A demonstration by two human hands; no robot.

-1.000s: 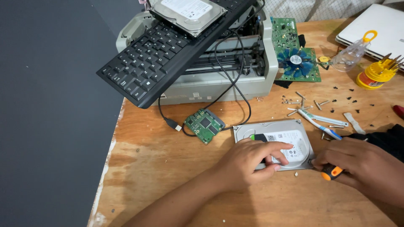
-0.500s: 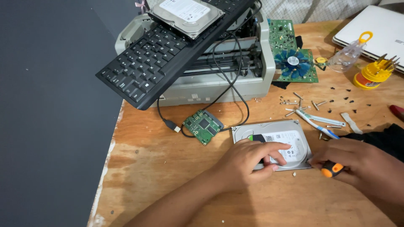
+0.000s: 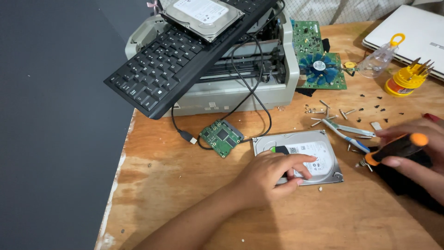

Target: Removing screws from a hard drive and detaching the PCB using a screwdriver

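Note:
A silver hard drive (image 3: pixel 319 153) with a white label lies flat on the wooden table (image 3: pixel 185 185). My left hand (image 3: pixel 270 173) rests on its near left part, fingers spread over the label, pressing it down. My right hand (image 3: pixel 416 157) is just right of the drive and grips a black and orange screwdriver (image 3: pixel 397 147), its tip pointing down and left toward the drive's right edge. A small green circuit board (image 3: pixel 221 137) lies left of the drive.
A black keyboard (image 3: pixel 180 55) leans on a grey printer (image 3: pixel 240 78), with a second hard drive (image 3: pixel 203 16) on top. Green fan board (image 3: pixel 319 60), tweezers (image 3: pixel 347 129), loose screws (image 3: pixel 323 111), yellow bit holder (image 3: pixel 407 78) and white laptop (image 3: pixel 411 32) sit behind.
My right hand has lifted and swung the screwdriver away from the drive's near right corner, to the right. My left hand stays on the drive.

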